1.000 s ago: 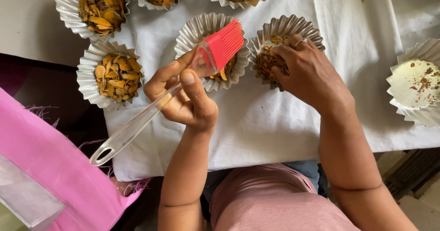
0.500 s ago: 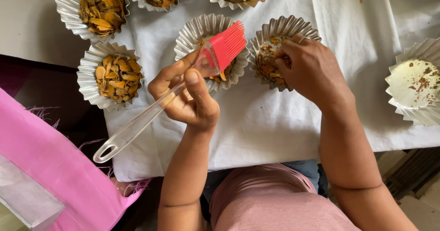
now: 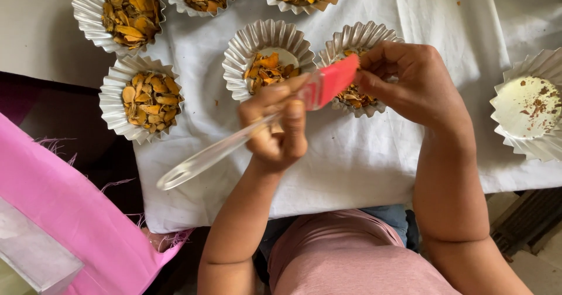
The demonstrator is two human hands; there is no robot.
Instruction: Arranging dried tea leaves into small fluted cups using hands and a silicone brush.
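We see our left hand [image 3: 275, 128] clenched round the clear handle of the silicone pastry brush [image 3: 257, 122] | its red bristles hover above a fluted foil cup [image 3: 358, 40] of orange-brown chips | our right hand [image 3: 410, 81] pinches the bristle tips | white cloth [image 3: 351, 160] covers the worktop.

- Looks like a home food-prep spot, not a pro kitchen: a white cloth [image 3: 374, 172] is just spread over a surface as the work area.
- Fluted foil cups [image 3: 140, 99] of yellow-orange dried pieces sit in loose rows on it.
- There's a red silicone pastry brush [image 3: 328, 84] with a clear handle, typical household kit.
- Pink fabric [image 3: 64, 213] bunched at the side adds to the domestic feel.
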